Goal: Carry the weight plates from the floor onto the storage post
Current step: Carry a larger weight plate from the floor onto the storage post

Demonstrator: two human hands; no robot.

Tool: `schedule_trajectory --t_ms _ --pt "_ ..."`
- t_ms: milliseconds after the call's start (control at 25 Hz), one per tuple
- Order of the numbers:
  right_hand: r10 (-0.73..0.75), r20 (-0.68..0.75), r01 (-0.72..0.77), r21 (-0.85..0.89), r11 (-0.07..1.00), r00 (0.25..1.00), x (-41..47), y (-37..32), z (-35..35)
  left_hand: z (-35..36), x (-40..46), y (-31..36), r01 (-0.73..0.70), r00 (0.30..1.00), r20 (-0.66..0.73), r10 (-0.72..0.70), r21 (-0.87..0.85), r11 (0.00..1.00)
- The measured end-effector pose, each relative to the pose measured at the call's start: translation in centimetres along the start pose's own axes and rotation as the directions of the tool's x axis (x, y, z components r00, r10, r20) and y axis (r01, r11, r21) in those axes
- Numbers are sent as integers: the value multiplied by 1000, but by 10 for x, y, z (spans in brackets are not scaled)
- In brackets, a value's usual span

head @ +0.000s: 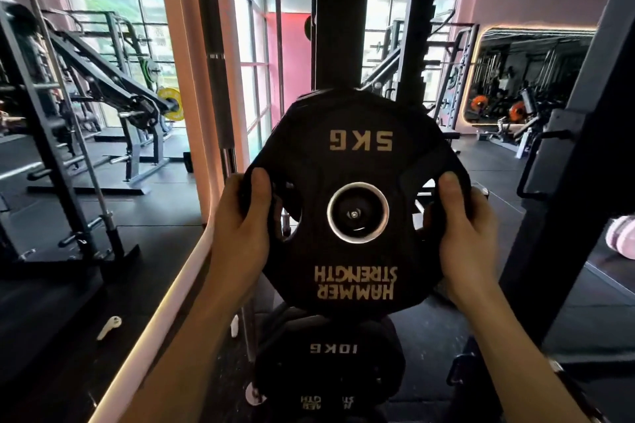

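1. A black 5 kg plate [357, 203] is held upright at chest height, its lettering upside down.
2. The left hand [240, 230] grips the plate's left edge, thumb curled over the front.
3. The right hand [464, 233] grips the right edge the same way.
4. The storage post [354, 215] shows end-on inside the plate's silver-ringed centre hole.
5. A black 10 kg plate [330, 364] hangs lower on the rack, just beneath.
6. A black upright column [338, 31] rises behind the held plate.
7. A yellow plate [170, 103] sits on a machine far left.
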State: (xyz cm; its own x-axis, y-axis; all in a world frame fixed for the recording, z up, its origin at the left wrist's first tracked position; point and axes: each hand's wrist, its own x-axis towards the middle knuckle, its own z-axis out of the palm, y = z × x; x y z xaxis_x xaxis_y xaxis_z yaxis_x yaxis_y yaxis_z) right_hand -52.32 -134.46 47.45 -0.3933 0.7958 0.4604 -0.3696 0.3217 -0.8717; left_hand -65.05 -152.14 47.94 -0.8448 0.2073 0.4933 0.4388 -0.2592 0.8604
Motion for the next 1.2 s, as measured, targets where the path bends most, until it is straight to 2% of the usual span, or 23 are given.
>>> schedule_trajectory --t_ms 160,360,640,840,1080,1200 --pt "-19 13 19 -24 1000 1000 15 19 6 10 15 -10 -42 999 -25 42 8 999" --pt "44 61 -46 46 998 997 39 32 18 22 37 -21 13 999 -33 -15 -81 997" --pt "70 85 -76 66 995 994 73 50 34 36 71 -42 -22 998 -66 20 -31 999" --pt "32 86 -36 51 998 996 87 61 41 39 85 -54 -72 992 -101 73 12 997" --pt "52 104 -53 11 999 993 93 64 41 39 94 -63 -59 996 -64 57 -34 998" --pt "52 145 -45 -50 998 988 93 60 40 37 94 -64 -66 997 -49 66 20 998"
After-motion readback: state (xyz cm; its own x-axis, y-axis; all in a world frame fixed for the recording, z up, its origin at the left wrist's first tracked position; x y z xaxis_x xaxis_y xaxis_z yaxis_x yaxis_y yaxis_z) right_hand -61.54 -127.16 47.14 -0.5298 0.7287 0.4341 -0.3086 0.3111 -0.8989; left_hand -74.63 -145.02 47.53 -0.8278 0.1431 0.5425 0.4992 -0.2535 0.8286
